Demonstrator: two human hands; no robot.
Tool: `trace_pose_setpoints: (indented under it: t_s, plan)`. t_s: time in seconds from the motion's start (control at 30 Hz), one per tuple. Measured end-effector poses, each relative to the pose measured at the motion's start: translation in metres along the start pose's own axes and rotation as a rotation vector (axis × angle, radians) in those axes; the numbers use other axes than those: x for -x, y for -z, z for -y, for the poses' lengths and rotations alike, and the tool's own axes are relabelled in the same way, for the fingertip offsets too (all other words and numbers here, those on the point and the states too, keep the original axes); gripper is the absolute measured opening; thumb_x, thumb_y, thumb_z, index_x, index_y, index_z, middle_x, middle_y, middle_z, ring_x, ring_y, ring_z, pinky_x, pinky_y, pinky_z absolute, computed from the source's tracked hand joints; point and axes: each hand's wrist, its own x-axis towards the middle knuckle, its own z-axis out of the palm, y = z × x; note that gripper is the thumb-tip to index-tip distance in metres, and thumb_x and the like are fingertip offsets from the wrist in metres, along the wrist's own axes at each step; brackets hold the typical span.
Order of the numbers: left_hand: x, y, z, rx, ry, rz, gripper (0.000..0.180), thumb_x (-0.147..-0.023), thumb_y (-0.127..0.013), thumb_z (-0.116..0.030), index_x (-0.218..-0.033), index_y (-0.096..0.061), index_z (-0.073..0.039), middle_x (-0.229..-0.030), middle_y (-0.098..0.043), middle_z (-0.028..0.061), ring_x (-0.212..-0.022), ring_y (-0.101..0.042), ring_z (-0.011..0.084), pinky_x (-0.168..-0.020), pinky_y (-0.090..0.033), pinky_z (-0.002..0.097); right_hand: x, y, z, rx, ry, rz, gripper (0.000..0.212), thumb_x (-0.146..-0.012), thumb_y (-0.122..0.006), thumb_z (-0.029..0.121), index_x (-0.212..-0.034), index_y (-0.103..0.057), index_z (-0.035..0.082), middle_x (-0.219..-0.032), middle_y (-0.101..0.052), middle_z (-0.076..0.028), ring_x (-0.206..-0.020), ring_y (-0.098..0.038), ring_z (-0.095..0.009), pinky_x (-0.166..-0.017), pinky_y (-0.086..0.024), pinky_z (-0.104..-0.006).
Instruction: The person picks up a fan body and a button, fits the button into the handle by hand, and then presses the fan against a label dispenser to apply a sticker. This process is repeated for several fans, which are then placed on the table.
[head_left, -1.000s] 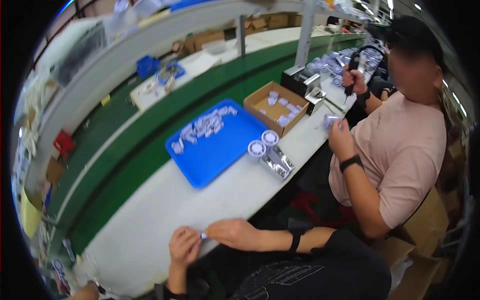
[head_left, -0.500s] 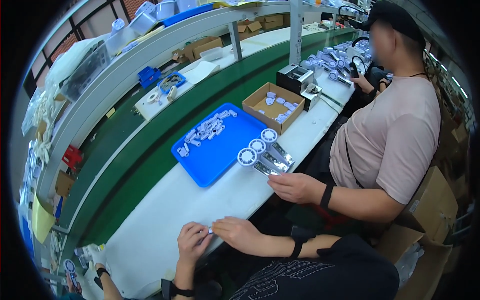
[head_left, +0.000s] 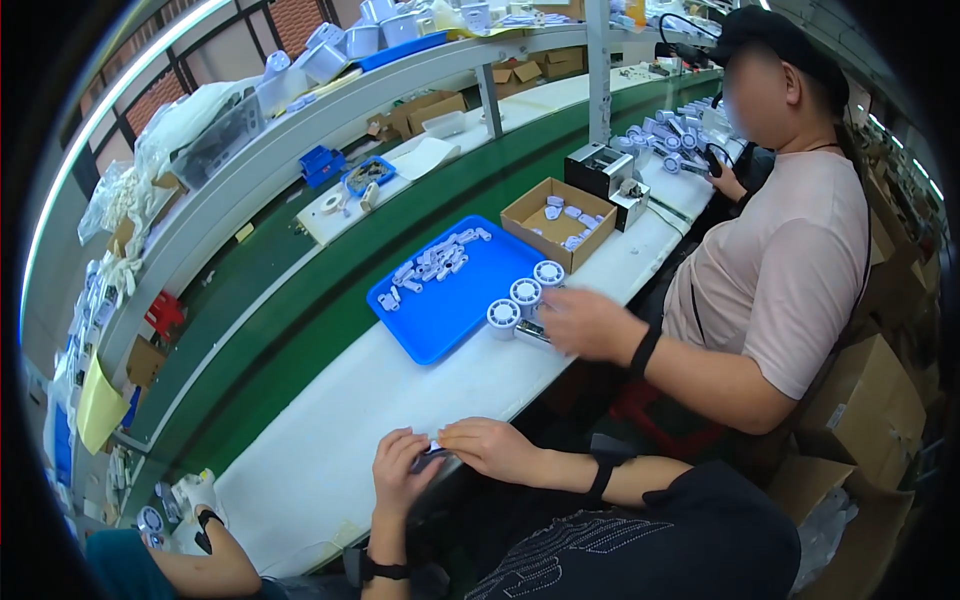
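Note:
Over the front edge of the white worktable, my left hand (head_left: 400,468) and my right hand (head_left: 492,450) meet, fingertips pinched together. Between them is a small pale plastic part (head_left: 434,446), mostly covered by my fingers; its exact kind cannot be made out. Ahead of my hands, a blue tray (head_left: 425,335) holds a cluster of small pale plastic pieces (head_left: 440,255) along its far side. Three pale handheld fans (head_left: 504,314) stand in a row by the tray's right edge. A co-worker's hand (head_left: 590,322) reaches over their handles, hiding part of them.
A cardboard box (head_left: 560,248) with several pale parts stands beyond the tray, beside a black-and-silver machine (head_left: 605,180). The co-worker sits on my right. Another person's arm (head_left: 210,560) is at lower left. A green conveyor belt (head_left: 330,315) runs behind the white worktable (head_left: 330,440).
The co-worker's hand has moved from the front ends of the fan handles up over them. My hands stay together, with slightly more of the small part showing. The whole view has shifted a little.

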Motion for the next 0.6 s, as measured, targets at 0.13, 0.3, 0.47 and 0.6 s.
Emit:
trace_pose_setpoints:
  t_s: [0.13, 0.3, 0.47, 0.6]
  plan:
    - [-0.004, -0.007, -0.007, -0.081, 0.06, -0.027, 0.047, -0.069, -0.095, -0.013, -0.111, -0.075, -0.005, -0.12, -0.073, 0.0119, -0.115, -0.066, 0.0382, -0.097, -0.057, 0.0476, -0.002, 0.0, -0.011, -0.027, -0.005, -0.031, 0.029, -0.093, -0.078, 0.009, -0.12, -0.077, -0.001, -0.124, -0.077, -0.015, -0.117, -0.073, -0.031, -0.1, -0.06, -0.0408]
    - [0.001, -0.006, 0.003, -0.083, 0.088, 0.002, 0.05, -0.069, -0.094, -0.013, -0.114, -0.075, -0.005, -0.123, -0.07, 0.0125, -0.117, -0.064, 0.039, -0.098, -0.055, 0.0492, -0.006, 0.001, 0.001, 0.043, 0.029, -0.094, 0.031, -0.093, -0.077, 0.009, -0.122, -0.075, -0.002, -0.124, -0.075, -0.016, -0.117, -0.071, -0.032, -0.099, -0.058, -0.0411]
    - [-0.008, -0.005, 0.001, -0.067, 0.107, 0.042, 0.05, -0.069, -0.093, -0.013, -0.115, -0.074, -0.003, -0.122, -0.07, 0.0147, -0.116, -0.064, 0.0394, -0.099, -0.054, 0.0493, -0.007, -0.001, -0.002, 0.071, 0.022, -0.061, 0.032, -0.092, -0.078, 0.01, -0.122, -0.075, -0.002, -0.122, -0.074, -0.015, -0.114, -0.07, -0.033, -0.098, -0.058, -0.0416]
    - [-0.01, -0.003, 0.003, -0.096, 0.098, 0.049, 0.048, -0.071, -0.091, -0.014, -0.114, -0.075, -0.003, -0.121, -0.07, 0.0144, -0.115, -0.064, 0.0388, -0.099, -0.054, 0.0489, -0.009, -0.002, -0.004, 0.033, -0.015, -0.066, 0.032, -0.092, -0.078, 0.01, -0.121, -0.075, -0.001, -0.122, -0.075, -0.015, -0.111, -0.071, -0.033, -0.096, -0.059, -0.0413]
